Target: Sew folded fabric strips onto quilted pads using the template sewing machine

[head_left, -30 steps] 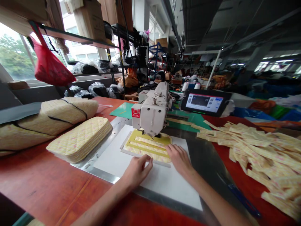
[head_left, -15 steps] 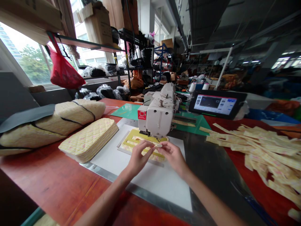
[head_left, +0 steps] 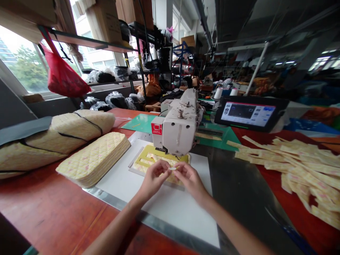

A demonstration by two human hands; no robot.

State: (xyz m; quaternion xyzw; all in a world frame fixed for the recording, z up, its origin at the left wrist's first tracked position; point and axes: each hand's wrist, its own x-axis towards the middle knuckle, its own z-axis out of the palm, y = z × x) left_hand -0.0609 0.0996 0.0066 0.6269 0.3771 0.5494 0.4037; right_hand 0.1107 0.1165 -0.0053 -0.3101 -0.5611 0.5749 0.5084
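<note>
Left hand point(head_left: 153, 180), right hand point(head_left: 190, 181): grips narrow, pinching small pale strip point(head_left: 172, 169) between them, over yellow template point(head_left: 162, 159); sewing machine point(head_left: 177, 129) at twelve o'clock.

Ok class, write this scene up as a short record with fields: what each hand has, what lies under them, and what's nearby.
Left hand: pinches a small pale strip
Right hand: pinches the same strip
Under the hands: yellow frame on a white board
Ahead: sewing machine
Beside the board: stack of quilted pads
Farther right: pile of fabric strips
</note>
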